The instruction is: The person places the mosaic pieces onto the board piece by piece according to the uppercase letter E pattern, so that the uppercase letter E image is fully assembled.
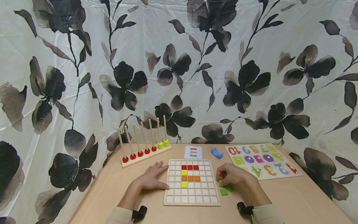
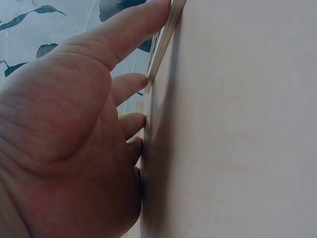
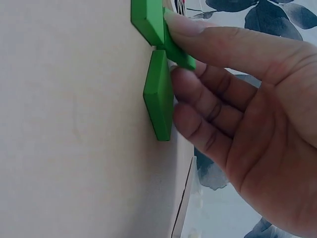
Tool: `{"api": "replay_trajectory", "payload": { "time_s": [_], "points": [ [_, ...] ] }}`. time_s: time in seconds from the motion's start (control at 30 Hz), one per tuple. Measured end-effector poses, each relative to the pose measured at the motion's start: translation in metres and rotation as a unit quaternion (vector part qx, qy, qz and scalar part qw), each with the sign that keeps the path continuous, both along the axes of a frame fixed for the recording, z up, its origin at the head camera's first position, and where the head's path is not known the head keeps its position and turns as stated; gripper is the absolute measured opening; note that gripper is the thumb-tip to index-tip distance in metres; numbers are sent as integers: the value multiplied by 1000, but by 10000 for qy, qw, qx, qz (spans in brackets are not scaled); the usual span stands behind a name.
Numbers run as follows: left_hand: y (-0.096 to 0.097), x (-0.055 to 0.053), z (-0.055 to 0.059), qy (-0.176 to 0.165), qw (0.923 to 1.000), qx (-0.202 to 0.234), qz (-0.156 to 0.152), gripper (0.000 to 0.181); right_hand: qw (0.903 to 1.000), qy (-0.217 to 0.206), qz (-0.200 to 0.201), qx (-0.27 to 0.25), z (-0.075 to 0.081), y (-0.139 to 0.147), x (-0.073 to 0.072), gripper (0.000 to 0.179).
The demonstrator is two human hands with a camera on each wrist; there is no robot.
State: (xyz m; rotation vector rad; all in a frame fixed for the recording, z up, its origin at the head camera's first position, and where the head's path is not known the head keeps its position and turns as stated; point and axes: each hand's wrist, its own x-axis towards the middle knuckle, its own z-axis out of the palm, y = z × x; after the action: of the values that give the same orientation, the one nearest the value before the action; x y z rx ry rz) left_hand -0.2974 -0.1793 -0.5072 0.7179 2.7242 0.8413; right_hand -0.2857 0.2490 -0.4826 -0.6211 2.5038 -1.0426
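A wooden grid board (image 1: 191, 204) lies on the table with a row of red tiles (image 1: 190, 167), a row of orange tiles (image 1: 190, 178) and two yellow tiles (image 1: 184, 184) in its cells. My left hand (image 1: 151, 178) rests at the board's left edge, fingers spread, thumb and fingertips touching the rim. Right of the board, my right hand (image 1: 232, 175) pinches a green tile (image 3: 179, 52) between thumb and fingers. Two more green tiles (image 1: 223, 191) lie on the table just under that hand; in the right wrist view one green tile (image 3: 158, 96) is close to the fingertips.
Behind the board lies a pattern card (image 1: 193, 152), with a blue curved block (image 1: 216, 153) beside it. A peg stand (image 1: 146, 156) with red and yellow beads stands at the back left. A number puzzle board (image 1: 265, 161) lies at the right. A floral curtain (image 1: 179, 77) hangs behind the table.
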Motion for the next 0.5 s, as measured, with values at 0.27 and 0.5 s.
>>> {"api": "replay_trajectory", "payload": {
  "time_s": [0.27,0.5],
  "points": [
    [0,1,1,-8,10000,17,12,99,9990,-128,193,-384,3,0,-2,13],
    [0,0,0,12,10000,7,-39,100,9970,307,-1,-710,4,0,-3,11]
  ]
}}
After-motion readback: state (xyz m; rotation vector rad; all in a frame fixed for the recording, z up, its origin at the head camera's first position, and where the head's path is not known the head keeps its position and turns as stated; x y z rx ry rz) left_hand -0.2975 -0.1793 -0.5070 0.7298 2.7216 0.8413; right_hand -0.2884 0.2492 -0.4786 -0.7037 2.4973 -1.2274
